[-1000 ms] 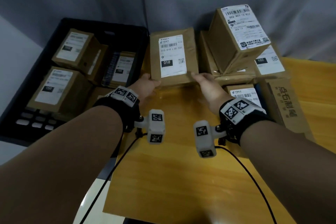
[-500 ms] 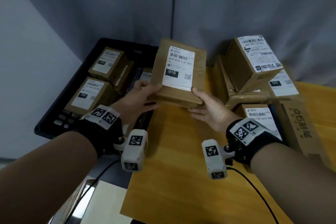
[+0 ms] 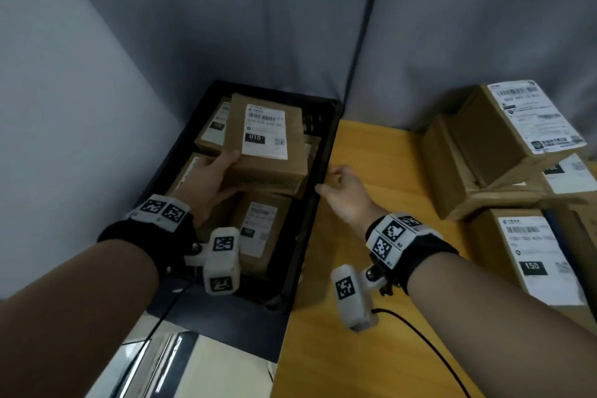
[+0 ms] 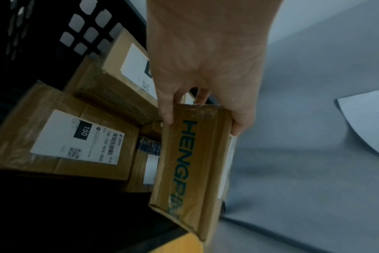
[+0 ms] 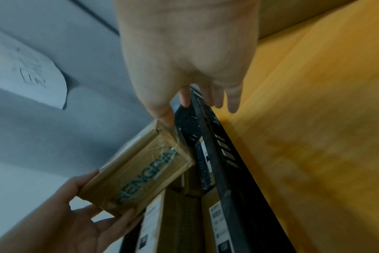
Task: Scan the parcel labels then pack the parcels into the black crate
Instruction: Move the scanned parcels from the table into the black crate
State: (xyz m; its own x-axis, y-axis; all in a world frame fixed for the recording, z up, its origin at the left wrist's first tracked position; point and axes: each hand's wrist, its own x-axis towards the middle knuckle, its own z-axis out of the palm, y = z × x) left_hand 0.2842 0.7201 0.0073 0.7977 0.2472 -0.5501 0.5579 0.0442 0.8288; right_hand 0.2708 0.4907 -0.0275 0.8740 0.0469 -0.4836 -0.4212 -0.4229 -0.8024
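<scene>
We hold the 010 parcel [image 3: 268, 142] over the black crate [image 3: 318, 178], label up, tilted a little toward us and clear of the parcels beneath. The crate's right rim runs hard against the edge of the yellow table [image 3: 371, 268], its left wall stands near the grey wall [image 3: 80, 107], and its far end sits close to the grey curtain [image 3: 258, 26], so the only free way in is from above. Inside, a parcel marked 150 [image 4: 76, 137] lies at the near end and more labelled parcels fill the far half; a dark gap shows along the right wall, with something thin and blue-edged standing in it. Our left hand [image 3: 210, 184] grips the parcel's near left corner, thumb on top beside the label, fingers curled under the side printed HENGP. Our right hand [image 3: 345, 194] hangs just over the crate's right rim, holding nothing, fingers loosely bent and pointing down; the thumb tip lies at the parcel's near right corner, and we cannot tell whether it touches. On the table to the right a stack of waiting parcels [image 3: 517, 152] stands well apart from the crate, the top one tilted.
</scene>
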